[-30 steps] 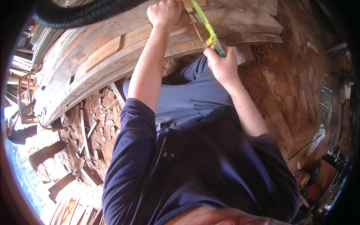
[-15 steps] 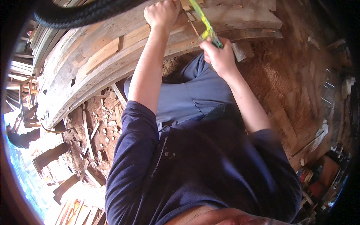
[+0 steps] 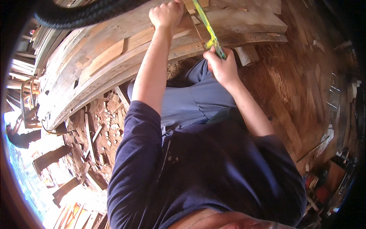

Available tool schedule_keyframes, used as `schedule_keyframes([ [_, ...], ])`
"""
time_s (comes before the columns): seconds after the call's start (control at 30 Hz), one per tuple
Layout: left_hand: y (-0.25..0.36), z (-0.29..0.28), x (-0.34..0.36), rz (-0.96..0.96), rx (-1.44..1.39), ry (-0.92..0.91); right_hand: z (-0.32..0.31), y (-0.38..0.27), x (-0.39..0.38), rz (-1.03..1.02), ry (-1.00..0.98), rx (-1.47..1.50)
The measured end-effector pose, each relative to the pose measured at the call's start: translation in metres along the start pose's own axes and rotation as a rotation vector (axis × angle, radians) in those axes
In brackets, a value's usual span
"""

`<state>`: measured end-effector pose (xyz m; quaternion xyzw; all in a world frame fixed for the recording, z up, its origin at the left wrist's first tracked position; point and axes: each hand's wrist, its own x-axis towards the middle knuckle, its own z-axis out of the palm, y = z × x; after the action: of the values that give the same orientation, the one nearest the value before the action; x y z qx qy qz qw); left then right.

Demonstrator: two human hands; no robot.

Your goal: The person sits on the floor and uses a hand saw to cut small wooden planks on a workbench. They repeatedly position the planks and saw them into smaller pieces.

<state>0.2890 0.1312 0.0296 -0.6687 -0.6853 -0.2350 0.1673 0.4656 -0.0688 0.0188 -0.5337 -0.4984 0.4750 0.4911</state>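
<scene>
My right hand (image 3: 223, 68) is closed around the handle of a hacksaw (image 3: 206, 23) with a yellow-green frame. Its thin blade slants over the near edge of a thick wooden workbench (image 3: 244, 21), and the saw's far end runs out of the picture at the top. To the left of the saw, my left hand (image 3: 166, 14) is closed in a fist at the bench top, over a flat wooden board (image 3: 139, 37). The left fingertips are mostly hidden, so what they grip cannot be made out.
A loose wooden piece (image 3: 105, 57) lies on the bench to the left. Offcuts (image 3: 110, 124) and sticks litter the floor at left. A wood block (image 3: 247, 55) and sawdust (image 3: 280, 82) are at right. A black braided hose or cable (image 3: 87, 15) crosses the upper left.
My right hand and the hacksaw have moved a little toward me. My left hand has shifted slightly right and stays closed at the bench top.
</scene>
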Motion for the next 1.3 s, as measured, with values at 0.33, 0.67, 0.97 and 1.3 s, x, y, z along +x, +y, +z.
schedule_keyframes([
  [0.33,-0.001,0.002,0.000,0.034,-0.052,0.052,-0.050,-0.030,-0.059,0.191,-0.059,0.395],
  [0.67,0.001,-0.004,-0.010,0.076,-0.068,0.132,-0.050,-0.064,-0.056,0.348,-0.145,0.769],
  [0.97,-0.002,-0.004,-0.017,0.198,-0.129,0.453,-0.040,-0.074,-0.069,-0.112,-0.006,0.414],
  [1.3,-0.001,-0.010,-0.018,0.204,-0.169,0.459,-0.032,-0.057,-0.031,-0.158,0.032,0.634],
])
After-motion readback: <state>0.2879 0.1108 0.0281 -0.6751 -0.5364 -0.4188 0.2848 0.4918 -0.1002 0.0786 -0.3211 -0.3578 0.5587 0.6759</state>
